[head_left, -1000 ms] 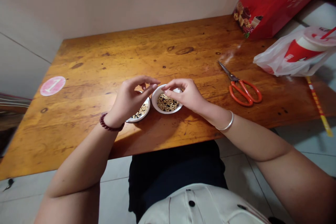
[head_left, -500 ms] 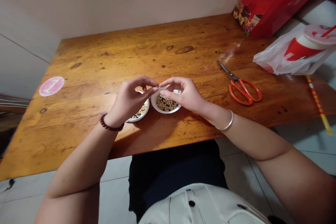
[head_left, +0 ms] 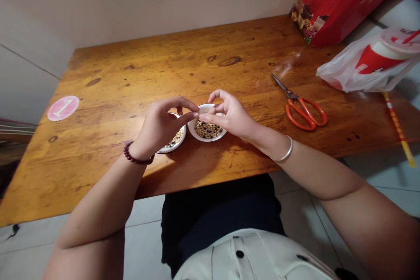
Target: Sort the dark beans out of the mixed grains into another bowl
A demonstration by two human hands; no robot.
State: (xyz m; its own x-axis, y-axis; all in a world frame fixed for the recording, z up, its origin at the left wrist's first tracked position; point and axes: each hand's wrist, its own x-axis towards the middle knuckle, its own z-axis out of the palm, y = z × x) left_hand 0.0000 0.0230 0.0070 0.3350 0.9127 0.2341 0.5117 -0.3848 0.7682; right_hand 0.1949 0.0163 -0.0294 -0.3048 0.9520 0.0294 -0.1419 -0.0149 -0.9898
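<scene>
Two small white bowls sit side by side near the front edge of a wooden table. The right bowl holds several pale beans with a few dark ones. The left bowl also holds mixed beans and is half hidden under my left hand. That hand hovers over it, thumb and fingers pinched together, tips reaching the rim of the right bowl. My right hand is above the right bowl, its thumb and fingertips pinched close to my left fingertips. What either pinch holds is too small to see.
Orange-handled scissors lie to the right. Further right is a plastic bag with a red cup and a striped straw. A red box stands at the back right. A pink round sticker marks the left side.
My right index finger has lifted and curled up, and the right hand has shifted slightly toward the left fingertips. The left hand has stayed nearly still.
</scene>
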